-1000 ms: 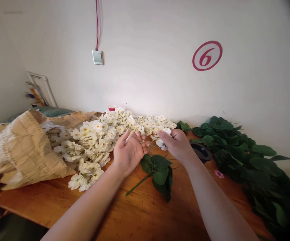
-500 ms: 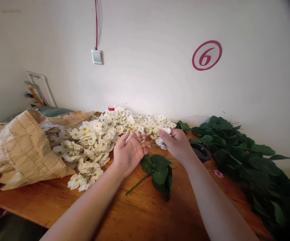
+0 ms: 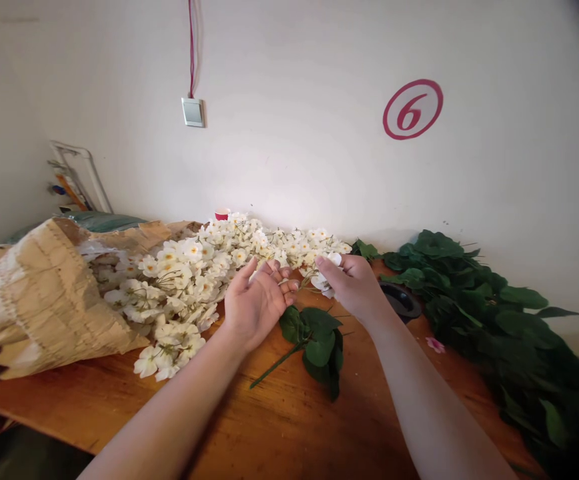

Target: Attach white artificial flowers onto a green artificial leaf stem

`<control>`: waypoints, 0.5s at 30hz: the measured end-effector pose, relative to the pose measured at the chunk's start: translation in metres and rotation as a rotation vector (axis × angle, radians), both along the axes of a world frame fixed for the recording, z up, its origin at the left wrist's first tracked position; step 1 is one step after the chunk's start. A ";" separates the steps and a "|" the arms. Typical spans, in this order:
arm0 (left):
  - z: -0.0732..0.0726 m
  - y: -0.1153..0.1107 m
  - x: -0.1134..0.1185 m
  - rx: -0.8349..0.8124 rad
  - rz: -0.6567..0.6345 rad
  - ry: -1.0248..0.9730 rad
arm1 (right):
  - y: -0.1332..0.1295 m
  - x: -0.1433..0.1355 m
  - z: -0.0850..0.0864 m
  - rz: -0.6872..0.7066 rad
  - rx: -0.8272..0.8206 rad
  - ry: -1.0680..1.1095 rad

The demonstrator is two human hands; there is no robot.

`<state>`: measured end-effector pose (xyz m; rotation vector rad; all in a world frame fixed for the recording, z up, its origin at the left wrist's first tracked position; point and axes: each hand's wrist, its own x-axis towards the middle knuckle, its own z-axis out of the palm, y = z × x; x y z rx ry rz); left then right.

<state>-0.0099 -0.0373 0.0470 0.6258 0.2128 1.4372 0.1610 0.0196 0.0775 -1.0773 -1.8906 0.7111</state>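
Observation:
Between thumb and fingers, my right hand (image 3: 352, 283) pinches a small bunch of white artificial flowers (image 3: 325, 280), whose thin stems point toward my left hand. My left hand (image 3: 259, 300) is turned palm up with its fingers loosely curled and apart; the stem ends are near its fingertips, and I cannot tell whether they touch. Below both hands, a green artificial leaf stem (image 3: 317, 340) lies on the wooden table (image 3: 269, 433). A large heap of white artificial flowers (image 3: 184, 273) spreads behind and left of my left hand.
A torn brown paper sack (image 3: 49, 307) lies at the left, with flowers at its mouth. Piled green leaves (image 3: 489, 320) run along the right side. Beside my right wrist is a black round dish (image 3: 400, 301), with a pink flower (image 3: 435, 345) nearby. A red cup (image 3: 221, 215) stands by the wall.
Both hands hold almost the same pose. The view has shifted very slightly, and the flowers stay in my right hand.

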 end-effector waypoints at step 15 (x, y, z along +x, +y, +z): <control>-0.002 0.000 0.002 0.004 0.006 -0.023 | 0.000 -0.006 -0.007 -0.020 -0.003 0.157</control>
